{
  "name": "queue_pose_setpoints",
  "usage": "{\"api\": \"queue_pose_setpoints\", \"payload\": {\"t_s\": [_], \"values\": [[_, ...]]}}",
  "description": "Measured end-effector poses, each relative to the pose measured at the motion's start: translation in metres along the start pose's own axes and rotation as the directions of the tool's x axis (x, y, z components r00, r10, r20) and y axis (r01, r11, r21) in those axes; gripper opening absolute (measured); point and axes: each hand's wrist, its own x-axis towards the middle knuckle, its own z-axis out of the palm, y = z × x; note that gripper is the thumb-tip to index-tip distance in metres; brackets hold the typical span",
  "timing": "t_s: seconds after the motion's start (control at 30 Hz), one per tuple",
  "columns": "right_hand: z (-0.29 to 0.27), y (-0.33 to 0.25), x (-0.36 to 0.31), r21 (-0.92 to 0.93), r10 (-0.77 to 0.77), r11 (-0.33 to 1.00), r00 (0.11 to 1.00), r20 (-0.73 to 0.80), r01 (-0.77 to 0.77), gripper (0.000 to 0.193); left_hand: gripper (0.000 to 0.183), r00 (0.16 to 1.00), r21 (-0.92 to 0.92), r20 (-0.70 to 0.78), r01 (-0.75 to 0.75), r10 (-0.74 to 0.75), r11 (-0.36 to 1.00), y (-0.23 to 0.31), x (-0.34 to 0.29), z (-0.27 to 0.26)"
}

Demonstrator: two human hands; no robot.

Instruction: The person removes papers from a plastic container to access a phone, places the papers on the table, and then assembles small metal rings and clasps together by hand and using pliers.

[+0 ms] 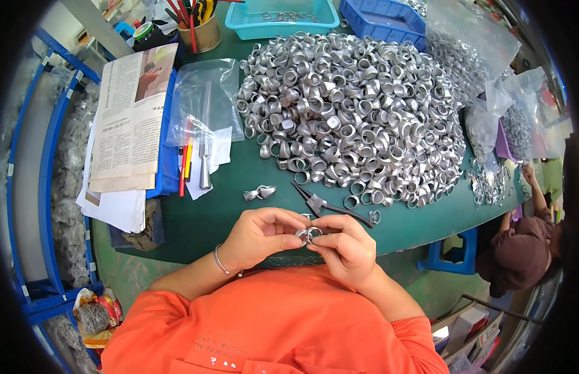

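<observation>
Close to the table's near edge, my left hand point(262, 234) pinches a silver metal ring point(301, 235) between thumb and fingertips. Facing it, my right hand point(347, 247) is closed on another silver ring point(314, 234), and the two rings touch or overlap. My fingertips cover parts of both. Just beyond the hands lies a pair of dark-handled pliers point(317, 204), with a loose ring point(375, 216) by its handle end. A few more rings point(260, 192) rest to the left of the pliers. A large heap of grey metal rings point(355, 118) spreads across the table behind.
On the left are a newspaper point(128, 118) over a blue tray, a clear plastic bag point(224, 93), pens and a metal-handled tool point(205, 168). A turquoise basket point(239, 28) and a blue crate point(389, 22) stand behind the heap. Another person point(520, 255) sits at right by a blue stool point(454, 265).
</observation>
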Motion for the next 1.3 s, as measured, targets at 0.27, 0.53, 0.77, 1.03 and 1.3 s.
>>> {"api": "queue_pose_setpoints", "payload": {"t_s": [0.27,0.53,0.77,1.03,1.3], "values": [[-0.003,-0.002,0.006,0.027,0.058,0.998,0.998,0.035,-0.059,0.029,0.023,0.999,0.009,-0.008,-0.033,0.033,0.999,-0.007,0.000,-0.002],[-0.005,-0.004,0.004,0.021,0.218,0.975,0.969,0.119,-0.222,0.037,0.024,0.985,0.102,0.092,-0.156,0.147,0.982,-0.006,0.001,0.001],[-0.004,-0.002,0.007,0.005,0.186,0.982,0.977,0.102,-0.187,0.034,0.024,0.988,0.106,0.065,-0.148,0.141,0.983,-0.006,-0.002,0.002],[-0.011,-0.001,0.016,-0.151,-0.162,0.969,0.967,0.198,0.194,0.029,0.027,0.999,-0.076,-0.036,-0.002,-0.001,0.997,-0.012,-0.006,0.001],[-0.006,-0.005,0.012,-0.169,-0.123,0.976,0.988,0.089,0.137,0.029,0.030,0.995,0.238,0.029,-0.102,0.098,0.966,-0.007,-0.004,0.008]]}}
